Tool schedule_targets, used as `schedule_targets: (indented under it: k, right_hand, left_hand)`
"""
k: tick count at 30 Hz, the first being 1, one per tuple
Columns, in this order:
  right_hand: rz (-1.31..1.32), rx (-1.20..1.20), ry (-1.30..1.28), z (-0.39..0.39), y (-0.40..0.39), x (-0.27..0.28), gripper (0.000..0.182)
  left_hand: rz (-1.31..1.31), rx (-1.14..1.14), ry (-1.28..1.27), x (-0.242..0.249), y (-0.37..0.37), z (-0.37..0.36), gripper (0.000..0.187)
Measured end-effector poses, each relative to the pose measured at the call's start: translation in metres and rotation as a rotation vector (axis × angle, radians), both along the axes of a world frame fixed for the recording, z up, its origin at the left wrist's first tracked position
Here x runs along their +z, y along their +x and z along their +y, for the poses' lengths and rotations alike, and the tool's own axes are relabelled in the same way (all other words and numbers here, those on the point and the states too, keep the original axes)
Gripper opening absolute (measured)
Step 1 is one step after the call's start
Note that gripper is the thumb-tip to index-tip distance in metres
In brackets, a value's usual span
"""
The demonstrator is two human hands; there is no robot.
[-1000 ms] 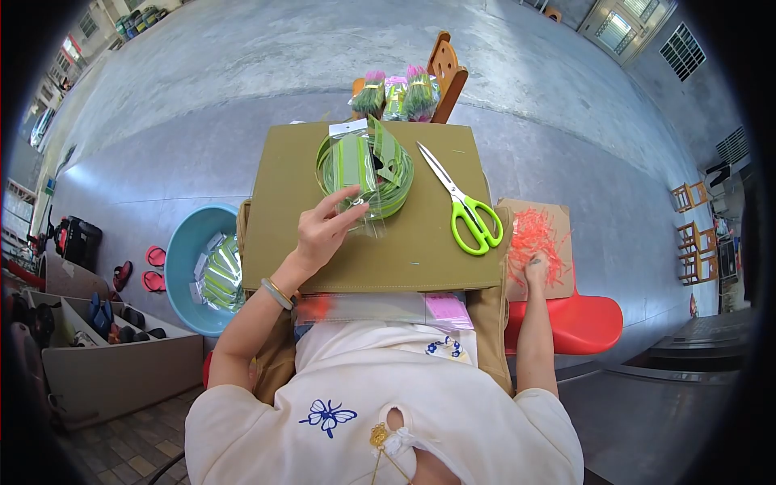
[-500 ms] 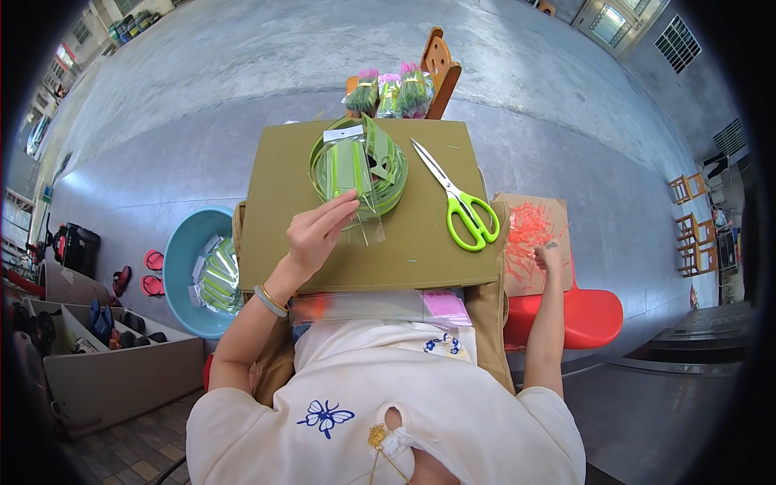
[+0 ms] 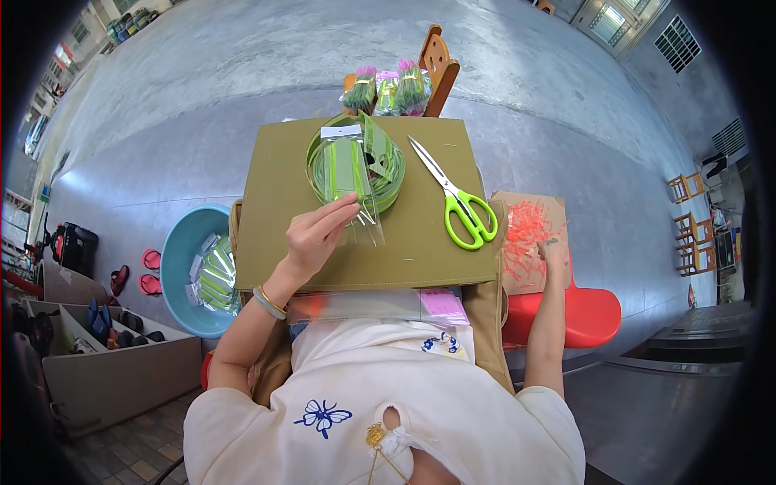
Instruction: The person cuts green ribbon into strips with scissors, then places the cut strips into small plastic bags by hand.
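My left hand [image 3: 317, 234] pinches the lower part of a clear plastic bag [image 3: 373, 230] with a white header and green strips inside. Behind the bag, a coil of green ribbon [image 3: 394, 174] rests on the olive tabletop [image 3: 271, 202]. Over to the right, my right hand [image 3: 554, 255] is at a pile of orange-red shreds [image 3: 527, 230] on a sheet of cardboard [image 3: 556, 208]. Its thumb side juts left, apart from the rest of the hand; the other fingertips are hard to make out. Green-handled scissors [image 3: 461, 206] lie between the two hands.
A blue basin [image 3: 171, 271] at left holds several filled bags. Bundles of pink-tipped green stems [image 3: 411, 87] stand on a wooden chair [image 3: 439, 69] beyond the table. Flat plastic sleeves [image 3: 356, 305] lie by my lap. The cardboard sits on a red chair [image 3: 590, 315].
My right hand has shifted slightly and looks less curled, with its thumb side now extended left. My left hand keeps hold of the bag, whose contents show a little lower.
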State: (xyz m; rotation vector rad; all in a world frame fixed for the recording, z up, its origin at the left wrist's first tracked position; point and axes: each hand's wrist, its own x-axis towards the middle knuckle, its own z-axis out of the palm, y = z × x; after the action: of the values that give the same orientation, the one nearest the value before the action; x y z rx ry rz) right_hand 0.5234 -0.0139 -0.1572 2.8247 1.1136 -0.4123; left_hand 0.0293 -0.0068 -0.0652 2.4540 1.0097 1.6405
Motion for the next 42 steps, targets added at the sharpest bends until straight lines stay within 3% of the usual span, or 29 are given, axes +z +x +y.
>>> schedule_targets:
  k: [4, 5, 6, 9, 10, 12, 14, 17, 20, 23, 26, 28, 29, 30, 32, 35, 42]
  right_hand:
    - [0.089, 0.162, 0.240, 0.007, -0.016, 0.042, 0.038]
    - [0.189, 0.192, 0.416, 0.011, -0.031, 0.058, 0.037]
    - [0.293, 0.221, 0.590, 0.014, -0.062, 0.080, 0.036]
    - [0.557, 0.532, 1.008, 0.015, -0.160, 0.116, 0.011]
    - [0.711, 0.651, 1.093, 0.010, -0.193, 0.120, 0.018]
    - [0.771, 1.072, 1.137, -0.001, -0.247, 0.127, 0.039]
    - [0.858, 1.218, 1.194, -0.008, -0.288, 0.121, 0.036]
    - [0.678, 1.435, 1.210, 0.000, -0.303, 0.104, 0.029]
    - [0.858, 1.301, 1.197, 0.002, -0.304, 0.099, 0.017]
    - [1.331, 0.911, 1.039, -0.003, -0.306, 0.089, 0.011]
    - [1.478, 0.647, 0.971, -0.003, -0.314, 0.078, 0.011]
    - [1.667, 0.473, 0.801, -0.005, -0.319, 0.080, 0.013]
    - [1.753, 0.382, 0.711, -0.005, -0.320, 0.080, 0.015]
    - [1.743, 0.352, 0.698, -0.004, -0.321, 0.080, 0.015]
    - [1.720, 0.294, 0.669, 0.000, -0.323, 0.077, 0.015]
    - [1.722, 0.260, 0.725, 0.001, -0.325, 0.065, 0.015]
    - [1.682, 0.286, 0.747, 0.000, -0.326, 0.064, 0.015]
  left_hand:
    - [-0.011, -0.001, 0.001, 0.000, 0.000, -0.001, 0.023]
    - [-0.014, 0.008, 0.005, 0.000, -0.001, -0.001, 0.024]
    - [-0.018, 0.023, -0.006, 0.002, -0.001, -0.002, 0.026]
    - [-0.052, 0.056, -0.077, 0.008, 0.001, -0.009, 0.028]
    - [-0.082, 0.058, -0.122, 0.007, 0.002, -0.013, 0.028]
    - [-0.120, 0.035, -0.157, 0.007, 0.004, -0.015, 0.028]
    - [-0.135, -0.011, -0.139, 0.006, 0.004, -0.016, 0.028]
    - [-0.146, 0.006, -0.127, 0.001, 0.004, -0.018, 0.023]
    - [-0.246, -0.090, -0.281, -0.004, 0.000, -0.019, 0.016]
    - [-0.257, -0.125, -0.374, -0.008, -0.001, -0.021, 0.010]
    - [-0.477, -0.078, -0.689, 0.001, 0.003, -0.030, 0.007]
    - [-0.461, 0.052, -0.598, -0.020, 0.005, -0.026, 0.006]
    - [-0.556, 0.033, -0.690, -0.029, 0.004, -0.025, 0.006]
    - [-0.659, 0.019, -0.777, -0.030, 0.004, -0.024, 0.007]
    - [-1.072, -0.192, -1.217, -0.029, 0.002, -0.025, 0.009]
    - [-1.188, -0.199, -1.338, -0.020, 0.005, -0.024, 0.011]
    - [-1.257, -0.195, -1.341, -0.023, 0.007, -0.026, 0.010]
